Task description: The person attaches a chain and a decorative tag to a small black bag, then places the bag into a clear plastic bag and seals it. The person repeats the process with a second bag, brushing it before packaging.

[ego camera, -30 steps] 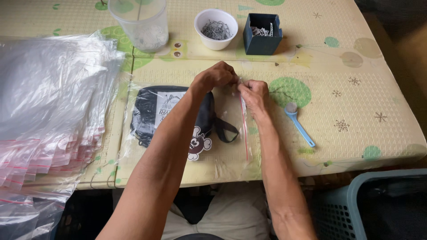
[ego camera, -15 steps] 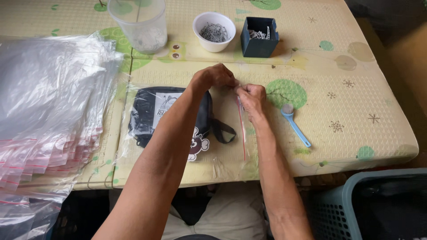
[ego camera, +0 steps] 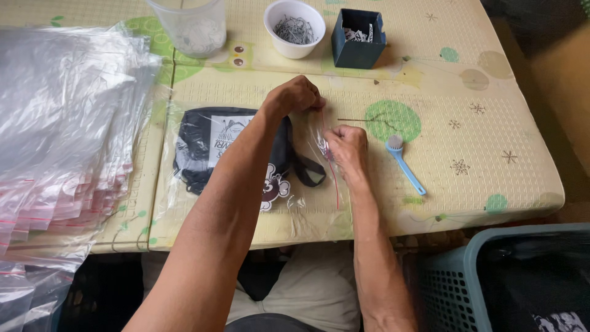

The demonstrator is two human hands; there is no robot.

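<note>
Looking down from the head camera, I am seeing a teal mesh basket (ego camera: 467,283) sitting nearest me at the right, just off the desk (ego camera: 504,184) edge. My right hand (ego camera: 346,147) is pinching the red-striped zip edge of a clear plastic bag (ego camera: 307,203), fingers pressed together on it, seemingly to keep the mouth steady. My left hand (ego camera: 295,97) is pinching the same edge a little farther up, so the strip is stretching between both hands. Inside the bag a black cloth item (ego camera: 203,154) with a white print is lying flat on the desk, left of my hands. A blue brush (ego camera: 405,163) is resting just right of my right hand. A heap of empty clear bags (ego camera: 61,135) is lying at the left, within reach. Farther back a clear plastic cup (ego camera: 187,24), a white cup of metal pieces (ego camera: 294,27) and a dark blue box (ego camera: 358,37) are standing in a row
</note>
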